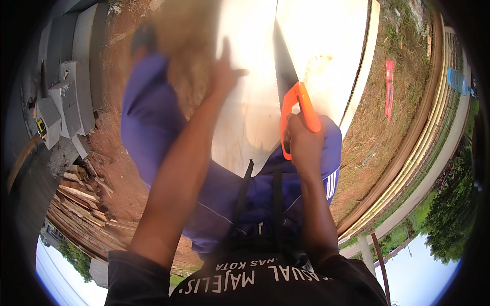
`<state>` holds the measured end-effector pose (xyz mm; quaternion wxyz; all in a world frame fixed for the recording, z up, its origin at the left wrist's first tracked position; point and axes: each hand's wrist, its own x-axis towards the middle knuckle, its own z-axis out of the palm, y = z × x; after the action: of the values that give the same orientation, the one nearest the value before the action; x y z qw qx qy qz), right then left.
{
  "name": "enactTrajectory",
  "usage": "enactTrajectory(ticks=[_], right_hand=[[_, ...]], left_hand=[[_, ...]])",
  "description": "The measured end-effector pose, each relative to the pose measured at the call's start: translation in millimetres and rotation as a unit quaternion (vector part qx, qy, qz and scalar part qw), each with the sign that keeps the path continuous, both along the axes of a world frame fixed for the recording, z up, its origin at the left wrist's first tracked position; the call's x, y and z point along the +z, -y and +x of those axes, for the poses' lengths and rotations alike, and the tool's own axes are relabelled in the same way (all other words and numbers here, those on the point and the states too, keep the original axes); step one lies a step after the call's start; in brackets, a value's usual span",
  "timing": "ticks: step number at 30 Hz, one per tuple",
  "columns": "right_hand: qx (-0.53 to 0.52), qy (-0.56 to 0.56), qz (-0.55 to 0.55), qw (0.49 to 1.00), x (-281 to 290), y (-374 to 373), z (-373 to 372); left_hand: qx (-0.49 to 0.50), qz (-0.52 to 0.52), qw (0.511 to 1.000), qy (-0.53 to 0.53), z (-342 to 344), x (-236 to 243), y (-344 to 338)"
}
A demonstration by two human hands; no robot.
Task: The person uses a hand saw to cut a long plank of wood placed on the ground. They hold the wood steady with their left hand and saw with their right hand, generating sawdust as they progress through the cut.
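Note:
My right hand (304,138) is wrapped round the orange handle of a hand saw (286,58). The saw's dark toothed blade points away from me over a pale, brightly lit wooden sheet (332,38). A thin dark line runs along the sheet near the blade tip; glare hides how deep the blade sits. Farther left, my left hand (222,74) rests at the sheet's left edge, thumb and fingers stretched out, holding nothing. My legs in blue trousers (153,117) are on either side of the sheet's near end.
Grey concrete blocks (69,97) stand at left, with a yellow and black tape measure (41,128) on them. Below lies a pile of wooden planks (84,204). At right are a red strip (389,89) on dry grass, long poles (408,168) and a blue water jug (458,81).

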<state>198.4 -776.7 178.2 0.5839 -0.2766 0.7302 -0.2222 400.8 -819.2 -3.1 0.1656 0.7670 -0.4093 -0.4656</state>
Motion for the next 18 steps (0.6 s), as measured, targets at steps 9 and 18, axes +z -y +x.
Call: enactTrajectory(ticks=[9,18], right_hand=[[-0.012,-0.031,-0.082,0.996,-17.8,2.0,20.7],[-0.007,-0.026,-0.008,1.000,-78.7,109.3,27.5]], left_hand=[[-0.009,-0.003,1.000,-0.007,-0.5,-4.8,-1.9],[-0.039,-0.017,0.999,0.015,-4.2,-17.1,3.4]])
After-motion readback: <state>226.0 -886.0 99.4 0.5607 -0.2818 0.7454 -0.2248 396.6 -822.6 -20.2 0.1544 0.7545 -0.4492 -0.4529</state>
